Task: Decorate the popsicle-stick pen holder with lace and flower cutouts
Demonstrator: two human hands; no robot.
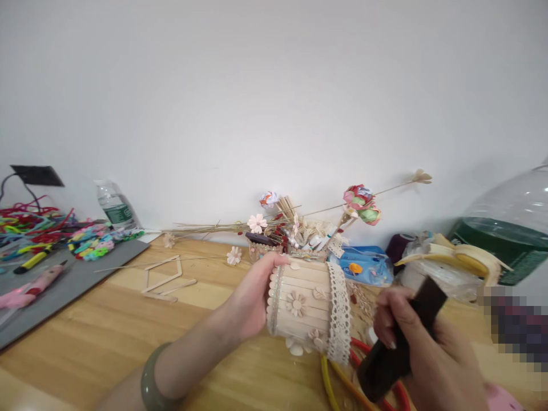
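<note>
My left hand (257, 305) grips a round holder made of wooden craft sticks (310, 285), tipped on its side above the table. Small cream flowers decorate its wall, and a band of white lace (339, 311) runs around the end on the right. In my right hand (422, 337) is a dark rectangular piece (428, 302), held slantwise just right of the lace, apart from it. Its exact kind does not show. Red and yellow flexible strips (327, 379) lie beneath, partly hidden by the holder and my right hand.
Two small decorated containers (265, 249) with dried stems and paper flowers (359, 197) stand against the wall. A blue packet (366, 265), a banana peel (466, 257) and a large bottle (509, 234) sit right. Loose craft sticks (165, 277), a grey mat (85, 285) and a water bottle (115, 205) are left.
</note>
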